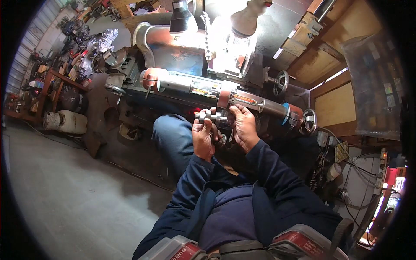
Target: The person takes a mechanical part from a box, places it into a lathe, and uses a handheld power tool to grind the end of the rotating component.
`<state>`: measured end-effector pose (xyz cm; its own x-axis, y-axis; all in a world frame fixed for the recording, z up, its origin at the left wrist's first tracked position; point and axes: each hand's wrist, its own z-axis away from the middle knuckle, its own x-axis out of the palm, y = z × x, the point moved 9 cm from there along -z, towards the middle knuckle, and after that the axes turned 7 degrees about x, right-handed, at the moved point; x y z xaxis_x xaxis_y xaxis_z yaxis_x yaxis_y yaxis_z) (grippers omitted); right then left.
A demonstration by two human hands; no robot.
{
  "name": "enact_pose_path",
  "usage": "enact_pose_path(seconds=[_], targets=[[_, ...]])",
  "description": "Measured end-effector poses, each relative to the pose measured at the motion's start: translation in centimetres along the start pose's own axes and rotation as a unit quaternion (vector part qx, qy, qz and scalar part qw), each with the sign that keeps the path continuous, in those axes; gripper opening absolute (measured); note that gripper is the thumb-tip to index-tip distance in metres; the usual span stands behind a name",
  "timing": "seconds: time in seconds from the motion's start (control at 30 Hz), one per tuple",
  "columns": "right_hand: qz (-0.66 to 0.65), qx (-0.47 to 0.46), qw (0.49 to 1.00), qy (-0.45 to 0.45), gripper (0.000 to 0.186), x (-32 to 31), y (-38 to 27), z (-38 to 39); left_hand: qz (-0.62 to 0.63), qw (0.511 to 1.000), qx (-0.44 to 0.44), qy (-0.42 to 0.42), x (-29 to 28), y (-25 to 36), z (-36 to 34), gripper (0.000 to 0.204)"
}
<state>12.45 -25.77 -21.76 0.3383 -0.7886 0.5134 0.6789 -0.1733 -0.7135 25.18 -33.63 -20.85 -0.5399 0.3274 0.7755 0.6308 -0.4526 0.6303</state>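
My left hand (203, 141) is closed around a short stepped metal shaft (210, 117), its shiny collars showing above the fingers. To its right, my right hand (245, 128) has its thumb and fingertips pinched together at the underside of a long machine bar (173, 84). Whatever those fingertips hold is too small or hidden to make out. The bar runs across in front of me, with a red-brown collar (224, 96) at its middle, and stickers. A round metal piece (222, 139) shows below, between the hands; I cannot tell what supports it.
Behind the bar stands a large machine with a curved metal housing (173, 47), under a dark lamp (182, 19) and glare. Handwheels (308, 122) stick out at the sides. A cylindrical tank (73, 121) lies left on the concrete floor (86, 182). Cables (355, 173) hang at right.
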Motion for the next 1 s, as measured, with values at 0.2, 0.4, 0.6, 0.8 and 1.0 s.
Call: enact_pose_path(seconds=[0.2, 0.4, 0.6, 0.8, 1.0], targets=[[-0.007, 0.022, 0.999, -0.029, 0.009, -0.5, 0.8, -0.8, 0.001, 1.000, 0.005, -0.011, 0.1, -0.4, -0.1, 0.052], [-0.029, 0.018, 0.999, -0.023, 0.010, 0.1, 0.7, -0.5, -0.009, 1.000, 0.000, -0.014, -0.2, -0.8, -0.1, 0.052], [-0.017, -0.009, 1.000, -0.006, 0.011, 0.6, 0.3, -0.2, -0.017, 1.000, -0.010, -0.007, -0.5, -1.0, -0.1, 0.057], [-0.006, -0.012, 1.000, -0.012, 0.011, -0.3, 0.9, -0.9, -0.035, 0.999, -0.035, -0.001, -0.7, -1.8, -0.1, 0.063], [-0.042, 0.013, 0.999, -0.028, 0.012, 0.2, 0.7, -0.3, -0.051, 0.998, -0.041, 0.000, -0.1, -1.8, -0.1, 0.066]])
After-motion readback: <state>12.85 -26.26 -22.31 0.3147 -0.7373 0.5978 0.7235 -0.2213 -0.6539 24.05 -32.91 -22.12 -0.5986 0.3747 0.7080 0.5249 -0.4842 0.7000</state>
